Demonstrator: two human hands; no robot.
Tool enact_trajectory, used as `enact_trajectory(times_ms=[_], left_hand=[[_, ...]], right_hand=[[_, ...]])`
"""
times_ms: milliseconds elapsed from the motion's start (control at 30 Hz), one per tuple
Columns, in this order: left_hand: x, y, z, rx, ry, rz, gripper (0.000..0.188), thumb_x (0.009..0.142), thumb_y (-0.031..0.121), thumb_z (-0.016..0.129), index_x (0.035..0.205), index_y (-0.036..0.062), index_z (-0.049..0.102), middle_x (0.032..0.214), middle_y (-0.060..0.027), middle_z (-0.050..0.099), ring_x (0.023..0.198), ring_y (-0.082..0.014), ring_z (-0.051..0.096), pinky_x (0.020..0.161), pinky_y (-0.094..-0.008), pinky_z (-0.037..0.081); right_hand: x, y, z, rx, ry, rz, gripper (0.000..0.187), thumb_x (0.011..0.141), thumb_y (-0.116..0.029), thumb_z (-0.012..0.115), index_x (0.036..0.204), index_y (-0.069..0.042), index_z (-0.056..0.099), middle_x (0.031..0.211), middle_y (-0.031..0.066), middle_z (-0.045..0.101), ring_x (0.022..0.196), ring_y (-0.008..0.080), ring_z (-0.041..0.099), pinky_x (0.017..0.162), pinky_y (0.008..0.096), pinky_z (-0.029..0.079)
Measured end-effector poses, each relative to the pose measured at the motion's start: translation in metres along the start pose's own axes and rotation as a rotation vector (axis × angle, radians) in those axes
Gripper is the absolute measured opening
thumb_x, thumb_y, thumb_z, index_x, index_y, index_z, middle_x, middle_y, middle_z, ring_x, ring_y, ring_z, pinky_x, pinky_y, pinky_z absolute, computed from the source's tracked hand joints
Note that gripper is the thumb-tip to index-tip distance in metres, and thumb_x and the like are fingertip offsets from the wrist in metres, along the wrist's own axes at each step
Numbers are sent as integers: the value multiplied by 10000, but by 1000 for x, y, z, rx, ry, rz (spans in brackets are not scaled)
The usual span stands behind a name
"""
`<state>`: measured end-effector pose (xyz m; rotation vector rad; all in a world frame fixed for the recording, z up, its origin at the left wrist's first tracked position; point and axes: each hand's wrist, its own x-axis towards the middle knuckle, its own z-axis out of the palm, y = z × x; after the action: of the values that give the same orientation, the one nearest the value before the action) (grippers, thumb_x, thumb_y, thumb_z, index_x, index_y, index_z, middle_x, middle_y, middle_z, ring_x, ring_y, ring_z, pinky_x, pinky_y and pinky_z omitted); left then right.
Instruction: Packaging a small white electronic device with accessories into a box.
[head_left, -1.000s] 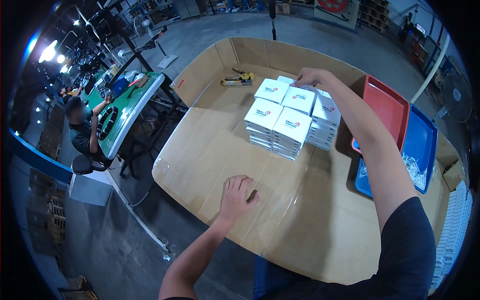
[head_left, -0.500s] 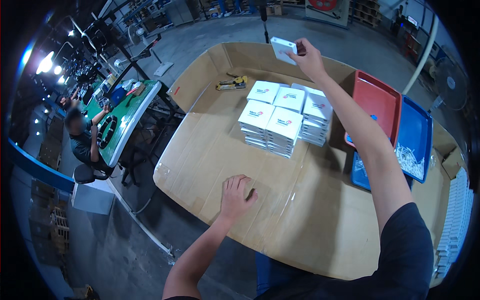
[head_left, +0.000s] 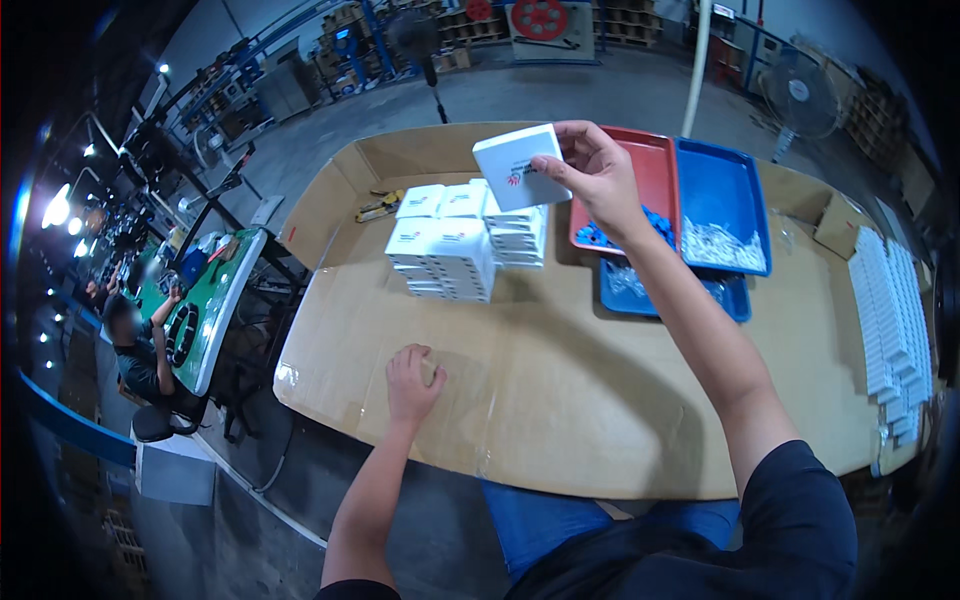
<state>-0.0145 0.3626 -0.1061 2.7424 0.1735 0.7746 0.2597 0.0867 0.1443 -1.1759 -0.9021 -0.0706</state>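
A flat white square box (head_left: pixel 520 170) with a small printed mark is raised in front of me, pinched at its right edge by my right hand (head_left: pixel 598 180). Below and left of it, several stacks of matching white boxes (head_left: pixel 442 258) stand together on the cardboard-covered table (head_left: pixel 560 420). My left hand (head_left: pixel 412 382) rests on the cardboard near the front edge, fingers apart and slightly bent, holding nothing.
To the right lie a red tray (head_left: pixel 652 170) with blue parts and a blue tray (head_left: pixel 722 165) with small white pieces, above another blue tray (head_left: pixel 735 298). Long rows of white boxes (head_left: pixel 885 320) line the far right. A yellow-black tool (head_left: pixel 378 206) lies back left. Another person (head_left: pixel 140 345) sits at a green table.
My view has swung to the right. The box has come down and nearer, turned so its printed face shows. My left hand stays on the cardboard.
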Motion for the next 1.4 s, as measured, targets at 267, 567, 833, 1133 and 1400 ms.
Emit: enact_trajectory(times_ms=[267, 567, 833, 1133, 1400], left_hand=[[-5, 25, -11, 283, 54, 113, 423, 883, 258, 733, 1229, 42, 622, 1225, -147, 625, 1183, -342, 578, 999, -496, 453], [-27, 320, -13, -912, -16, 269, 943, 969, 521, 673, 1635, 25, 226, 1585, -232, 398, 1437, -387, 434, 1206, -482, 344], [-73, 378, 0, -1452, -216, -365, 799, 1087, 520, 465, 1683, 98, 142, 1415, -189, 516, 1261, -256, 568, 1065, -415, 486], [-91, 408, -33, -1749, -558, -889, 645, 1093, 626, 352, 1456, 107, 475, 1287, -94, 620, 1177, -210, 643, 958, -369, 564], [-107, 418, -42, -1899, -494, -980, 578, 1109, 573, 374, 1476, 139, 478, 1342, -62, 598, 1246, -196, 609, 1015, -361, 544]], right_hand=[[-151, -71, -41, 238, 139, 339, 355, 976, -70, 734, 1307, -10, 623, 1066, 52, 744, 965, 92, 695, 793, 247, 539], [-341, -88, -33, 852, 514, 795, 420, 1055, -198, 653, 1399, 4, 523, 1230, 119, 680, 1058, 185, 706, 942, 347, 600], [-400, -109, -58, -419, 187, 673, 428, 987, -243, 746, 1283, 3, 559, 1047, 113, 720, 941, 190, 718, 721, 313, 593], [-402, -120, -58, -616, -94, -48, 717, 878, -409, 737, 1433, 7, 555, 1440, 263, 536, 1314, 443, 549, 1088, 490, 470], [-410, -125, -49, -617, -113, -63, 697, 962, -491, 644, 1420, 28, 558, 1422, 294, 562, 1282, 461, 590, 1056, 470, 500]])
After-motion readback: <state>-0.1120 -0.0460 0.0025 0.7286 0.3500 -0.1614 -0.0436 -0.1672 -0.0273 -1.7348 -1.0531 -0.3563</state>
